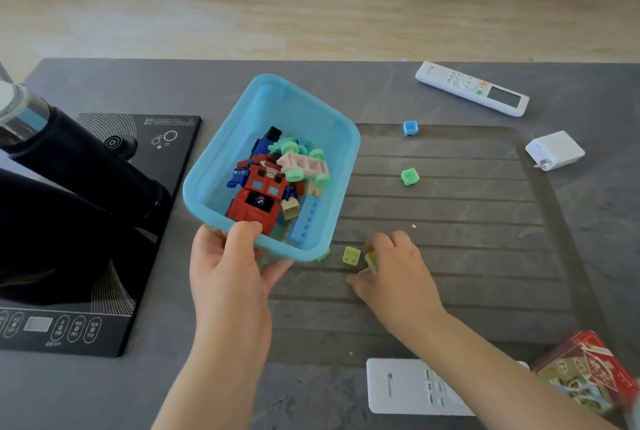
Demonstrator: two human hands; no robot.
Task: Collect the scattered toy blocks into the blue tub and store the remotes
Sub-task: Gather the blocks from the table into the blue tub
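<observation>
Blue plastic, tilted toward the person, the tub (273, 117) is gripped at its near rim by the left hand (230, 277), thumb over the lip and fingers (277, 270) under the base, so its open mouth faces roughly five o'clock. Inside lie a red toy truck (258, 199), a pink block and several green and blue pieces. Just off the tub's near right corner, the right hand (394, 273) has its fingers (375, 243) narrowed around a yellow-green block (372, 261), which looks pinched but not clearly lifted; a second yellow-green block (351, 254) sits beside it at nine o'clock, between that hand and the tub. From the held block the tub's mouth lies at about ten o'clock and very near — a short move up and left should clear the rim. Farther out on the ribbed grey mat (450, 291), a green block (410, 176) and a blue block (410, 127) lie at twelve o'clock from the right hand, with open mat around them. One white remote (471, 87) rests at the counter's (104, 395) far side, its long axis running ten to four; another remote (412, 386) lies near the front edge, partly under the right forearm. A white charger (555, 150) sits at two o'clock — well apart.
</observation>
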